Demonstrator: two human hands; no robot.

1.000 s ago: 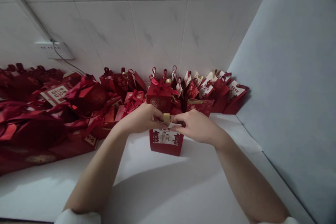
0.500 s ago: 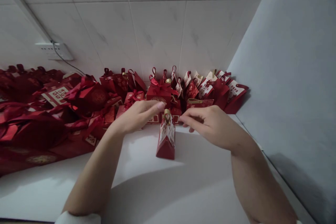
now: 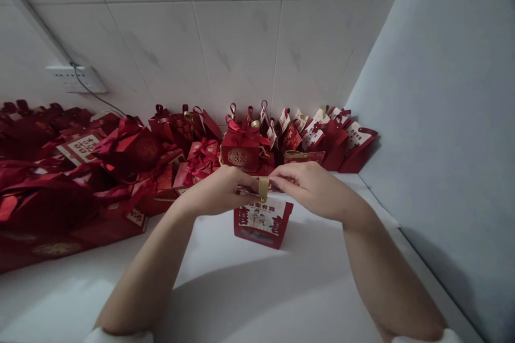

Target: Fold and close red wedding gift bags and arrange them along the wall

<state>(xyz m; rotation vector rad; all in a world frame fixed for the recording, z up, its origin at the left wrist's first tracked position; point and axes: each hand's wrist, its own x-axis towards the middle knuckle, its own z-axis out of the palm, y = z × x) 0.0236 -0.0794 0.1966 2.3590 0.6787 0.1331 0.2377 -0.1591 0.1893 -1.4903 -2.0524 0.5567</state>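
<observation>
A small red box (image 3: 261,236) with a white printed panel stands on the white worktop (image 3: 257,300), in front of the person and between both hands. It is turned a little at an angle, and the panel shows a drawing of two figures with large characters at its two sides. At the top of the box there is a gold strap (image 3: 263,189).

The left hand (image 3: 221,191) has its fingers closed on the upper edge of the box, just beside the strap — the thumb is on the near side. The right hand (image 3: 316,191) has its fingertips close together at the other side of the strap; whether they grip it or only touch it, I cannot tell.

Behind the box, near to it, is a red box with a ribbon bow (image 3: 241,154). To its right, small boxes with loops (image 3: 316,134) lean in a row before the tiled wall (image 3: 237,53). On the left, many red boxes with ribbons (image 3: 132,150) are crowded together, below a wall socket (image 3: 76,79).
</observation>
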